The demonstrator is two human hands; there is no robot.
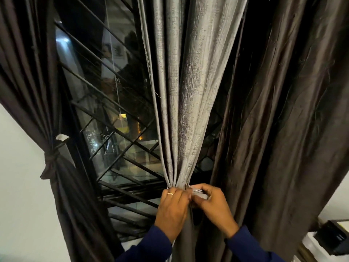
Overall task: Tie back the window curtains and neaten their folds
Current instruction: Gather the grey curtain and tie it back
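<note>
Far left of the window grille [117, 114], the dark brown curtain [37, 76] is already gathered & cinched w/ a knotted tie-back [49, 161]; a small pale tag [62, 137] sticks out just above the knot, toward the grille. That panel looks done, though its folds below the knot hang a bit uneven, so may want a quick tidy.

Right of the grille, the grey textured curtain [187, 87] hangs in pleats that narrow to a tight bunch at the hands. Left hand [172, 208], ring [170, 194] on one finger, is clamped round the bunch from the grille side. Right hand [212, 204] presses in from the other side, fingers pinched on a small pale bit of fabric or band [198, 193] at the gather; can't tell exactly what it is, prob. the tie end. Both hands touch at the gather, closed on cloth, none free. Judging by this, the grey panel is mid-tie: gathered, not yet secured.

Further right of the grille, another dark brown curtain [283, 120] hangs loose, creased, no tie-back seen on it, so it's left to do. So approx. one panel of three finished, one in hand, one untouched, plus fold-neatening.

No brand, label text or writing readable anywhere; the tag is blank from here.
</note>
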